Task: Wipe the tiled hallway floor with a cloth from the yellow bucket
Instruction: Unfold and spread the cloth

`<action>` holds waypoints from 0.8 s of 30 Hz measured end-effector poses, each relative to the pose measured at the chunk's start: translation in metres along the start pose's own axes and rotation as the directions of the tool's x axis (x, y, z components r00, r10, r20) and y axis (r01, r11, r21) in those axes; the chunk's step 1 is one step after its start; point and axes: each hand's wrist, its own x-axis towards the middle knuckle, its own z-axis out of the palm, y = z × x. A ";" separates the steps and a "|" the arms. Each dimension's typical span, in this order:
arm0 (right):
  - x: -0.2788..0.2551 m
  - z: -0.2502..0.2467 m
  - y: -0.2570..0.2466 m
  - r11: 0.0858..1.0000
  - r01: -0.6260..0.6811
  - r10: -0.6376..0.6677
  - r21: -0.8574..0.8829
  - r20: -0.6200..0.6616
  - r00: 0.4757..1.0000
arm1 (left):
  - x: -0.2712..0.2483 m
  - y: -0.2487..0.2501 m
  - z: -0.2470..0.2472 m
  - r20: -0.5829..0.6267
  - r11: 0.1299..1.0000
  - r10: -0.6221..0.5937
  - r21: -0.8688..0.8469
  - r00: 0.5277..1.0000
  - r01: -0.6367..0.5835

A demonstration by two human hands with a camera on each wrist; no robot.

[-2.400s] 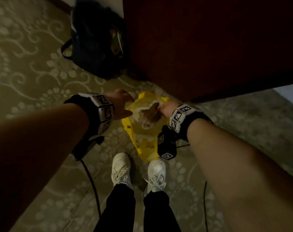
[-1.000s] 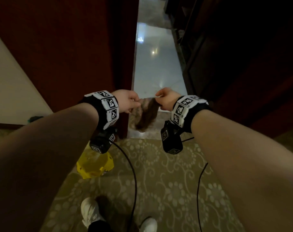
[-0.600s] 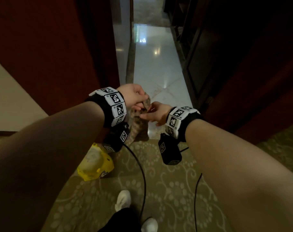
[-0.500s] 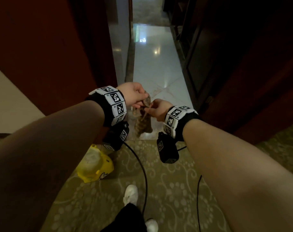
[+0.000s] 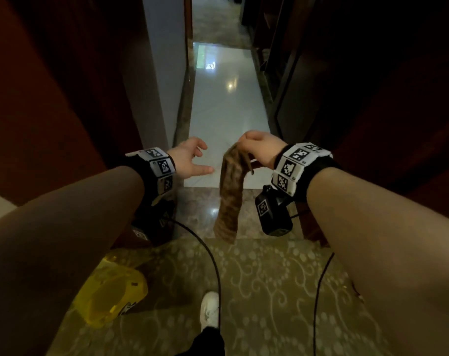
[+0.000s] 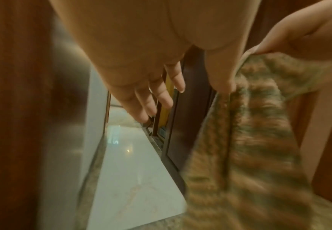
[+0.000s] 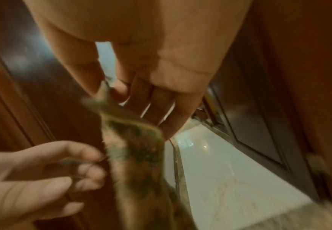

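Observation:
A brown patterned cloth (image 5: 230, 191) hangs folded from my right hand (image 5: 256, 152), which pinches its top corner between thumb and forefinger. The right wrist view shows that pinch on the cloth (image 7: 133, 149), with the other fingers straight. My left hand (image 5: 192, 160) is just left of the cloth, fingers spread and holding nothing; in the left wrist view its thumb lies close to the cloth (image 6: 246, 140). The white tiled hallway floor (image 5: 226, 109) runs ahead through the doorway. The yellow bucket (image 5: 110, 296) stands on the carpet at lower left, behind my left arm.
Dark red wooden doors and frames (image 5: 51, 98) flank the narrow doorway on both sides. A marble threshold (image 5: 200, 214) separates the patterned carpet (image 5: 269, 291) from the tiles. My white shoe (image 5: 209, 309) is on the carpet, with cables hanging from both wrists.
I lifted the cloth from the bucket and turned to the doorway. Both hands held the cloth half a second ago; now the left hand has let go and opened, and I am nearer the threshold.

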 end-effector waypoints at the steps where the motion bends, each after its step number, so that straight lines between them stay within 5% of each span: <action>1: 0.010 -0.007 -0.002 1.000 -0.010 0.010 -0.014 0.023 1.000 | 0.015 0.003 0.001 0.037 1.000 0.012 -0.028 0.999 -0.011; 5: 0.051 -0.037 -0.004 0.998 -0.056 0.059 -0.031 0.087 0.994 | 0.071 0.020 0.009 0.208 0.998 0.050 -0.042 0.977 -0.042; 8: 0.078 -0.066 -0.008 0.996 -0.051 0.058 -0.073 0.087 0.995 | 0.107 0.038 0.008 0.231 0.988 0.045 0.134 0.972 -0.078; 12: 0.114 -0.103 -0.008 0.994 -0.067 0.070 -0.081 0.035 0.997 | 0.149 0.054 0.012 0.177 0.967 0.032 0.244 0.984 -0.075; 19: 0.198 -0.171 0.004 0.920 0.000 0.009 -0.391 0.023 1.000 | 0.223 0.071 -0.001 -0.035 0.987 -0.107 0.118 0.994 0.110; 24: 0.253 -0.213 -0.002 0.873 0.122 -0.085 -0.473 0.100 0.991 | 0.258 0.092 -0.019 0.038 0.963 -0.202 0.191 0.979 0.191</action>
